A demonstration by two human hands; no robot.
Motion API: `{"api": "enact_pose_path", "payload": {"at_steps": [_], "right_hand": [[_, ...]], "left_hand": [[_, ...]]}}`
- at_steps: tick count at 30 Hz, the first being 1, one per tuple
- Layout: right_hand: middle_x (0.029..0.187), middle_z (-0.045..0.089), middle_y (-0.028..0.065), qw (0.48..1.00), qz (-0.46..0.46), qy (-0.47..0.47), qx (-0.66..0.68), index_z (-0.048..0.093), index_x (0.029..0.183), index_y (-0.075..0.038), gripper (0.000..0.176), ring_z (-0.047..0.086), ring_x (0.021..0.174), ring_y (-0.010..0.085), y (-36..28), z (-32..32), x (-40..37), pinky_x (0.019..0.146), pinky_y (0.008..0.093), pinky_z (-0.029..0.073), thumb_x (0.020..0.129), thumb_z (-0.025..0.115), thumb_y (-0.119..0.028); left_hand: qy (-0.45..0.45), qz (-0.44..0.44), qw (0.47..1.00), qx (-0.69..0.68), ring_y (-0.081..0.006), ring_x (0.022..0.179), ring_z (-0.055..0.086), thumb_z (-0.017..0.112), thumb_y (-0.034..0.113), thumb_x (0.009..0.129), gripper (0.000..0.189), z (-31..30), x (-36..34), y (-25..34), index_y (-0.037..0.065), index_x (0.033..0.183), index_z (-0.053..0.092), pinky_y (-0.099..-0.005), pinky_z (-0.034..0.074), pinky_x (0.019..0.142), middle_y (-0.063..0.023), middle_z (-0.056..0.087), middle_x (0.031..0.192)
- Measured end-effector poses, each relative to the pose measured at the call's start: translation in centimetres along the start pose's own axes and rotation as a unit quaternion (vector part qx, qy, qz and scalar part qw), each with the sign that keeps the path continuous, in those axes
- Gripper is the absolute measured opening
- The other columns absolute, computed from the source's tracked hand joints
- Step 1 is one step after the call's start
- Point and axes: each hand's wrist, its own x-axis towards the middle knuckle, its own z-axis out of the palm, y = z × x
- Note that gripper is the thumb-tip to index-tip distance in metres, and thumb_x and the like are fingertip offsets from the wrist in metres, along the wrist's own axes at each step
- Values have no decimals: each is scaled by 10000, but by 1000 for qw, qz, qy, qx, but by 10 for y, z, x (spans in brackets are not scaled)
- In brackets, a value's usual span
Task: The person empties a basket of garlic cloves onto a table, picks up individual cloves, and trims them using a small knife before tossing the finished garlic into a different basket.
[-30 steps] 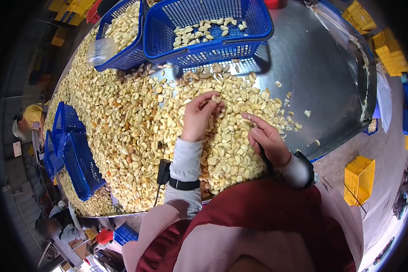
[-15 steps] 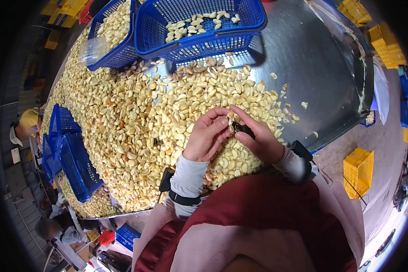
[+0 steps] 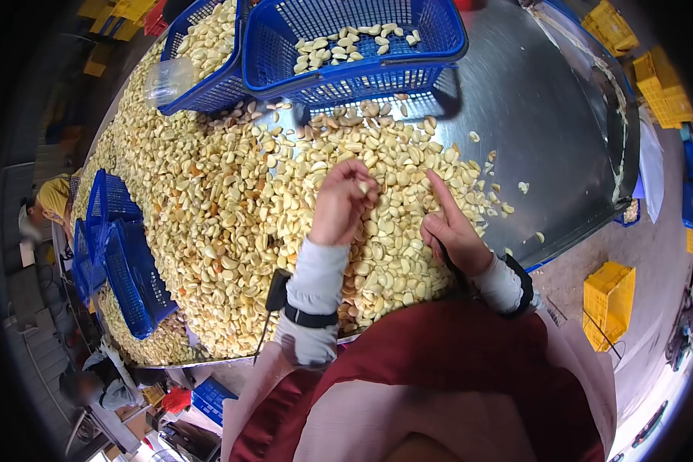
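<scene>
A wide heap of pale garlic cloves (image 3: 396, 254) covers much of the metal table. My left hand (image 3: 343, 204) is over the heap, its fingers curled in around a single pale clove (image 3: 364, 187) at the fingertips. To the right, my right hand (image 3: 458, 235) points its index finger forward over the cloves while the other fingers fold in. A dark-handled tool (image 3: 447, 259) shows under that palm; its working end is hidden.
Ahead stands a blue basket (image 3: 362, 75) with some cloves inside, beside a fuller blue basket (image 3: 200, 88) holding a clear plastic tub (image 3: 169, 82). More blue baskets (image 3: 135, 277) lean at left. A yellow crate (image 3: 608, 296) sits on the floor. Other people are at far left.
My hands have moved apart from working together on a clove; the left drew back slightly left, the right swung right and lower with the dark-handled tool.
</scene>
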Motion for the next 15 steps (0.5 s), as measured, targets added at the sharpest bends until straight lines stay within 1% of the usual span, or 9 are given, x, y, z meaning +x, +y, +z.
{"api": "enact_pose_path", "payload": {"at_steps": [1, 2, 3, 4, 5, 9, 12, 14, 15], "right_hand": [[697, 499, -2, 1000, -23, 0, -7, 172, 1504, -152, 598, 402, 500, 32, 0, 0, 0, 464, 171, 361, 971, 440, -192], [697, 499, -2, 1000, -23, -1, -8, 172, 1504, -152, 598, 402, 500, 32, -2, 1, 0, 464, 171, 361, 971, 440, -192], [699, 498, -6, 999, -14, -27, -31, 211, 1495, -151, 574, 397, 495, 33, -7, 2, 2, 469, 168, 361, 970, 440, -185], [701, 498, -10, 997, -6, -52, -55, 249, 1487, -151, 553, 392, 490, 33, -11, 3, 3, 474, 166, 361, 968, 439, -179], [701, 498, -10, 997, -8, -52, -58, 249, 1487, -151, 553, 392, 490, 33, -14, 5, 3, 474, 166, 361, 968, 439, -179], [697, 490, -24, 999, 16, -25, -39, 300, 1470, -136, 517, 380, 505, 26, -16, 3, -3, 491, 159, 354, 972, 426, -190], [692, 483, -27, 999, 25, -6, -33, 297, 1469, -128, 519, 379, 519, 25, -14, 1, -5, 496, 160, 352, 972, 422, -203], [689, 480, -28, 999, 19, 5, -37, 299, 1468, -124, 520, 380, 524, 25, -16, 2, -7, 498, 161, 351, 970, 422, -210], [689, 482, -27, 999, 10, -2, -34, 304, 1467, -125, 524, 378, 526, 22, -19, 3, -6, 497, 158, 346, 965, 430, -206]], "left_hand": [[-10, 34, 998, 48, -170, 671, 534, 436, -68, 693, 249, -20, 24, 2, -2, 913, 532, -301, 454, 585, -60, 530, 778], [63, 85, 966, 234, -187, 637, 542, 505, -2, 765, 147, -15, 36, 9, 5, 887, 586, -298, 436, 548, -81, 532, 801], [63, 86, 967, 233, -187, 637, 542, 505, -2, 765, 147, -17, 49, 9, 5, 887, 586, -298, 436, 548, -81, 532, 801], [84, 242, 836, 486, -234, 658, 570, 546, 29, 776, 126, -21, 62, 6, 16, 882, 614, -331, 456, 566, -101, 547, 798], [97, 374, 616, 686, -281, 679, 598, 588, 59, 788, 109, -25, 73, 3, 27, 877, 642, -364, 475, 583, -121, 562, 794], [113, 258, 598, 751, -361, 767, 615, 647, 107, 792, 125, -25, 80, 3, 62, 905, 674, -402, 500, 655, -161, 582, 826], [132, 301, 583, 743, -271, 727, 623, 619, 131, 849, 123, -24, 66, -5, 31, 897, 672, -354, 496, 622, -93, 596, 835], [34, 222, 891, 395, -163, 624, 532, 547, 130, 929, 159, -22, 53, 0, 10, 982, 636, -286, 448, 544, -70, 583, 861], [33, 220, 891, 395, -163, 624, 532, 547, 130, 929, 159, -16, 41, 6, 10, 982, 636, -286, 448, 544, -70, 583, 861]]}}
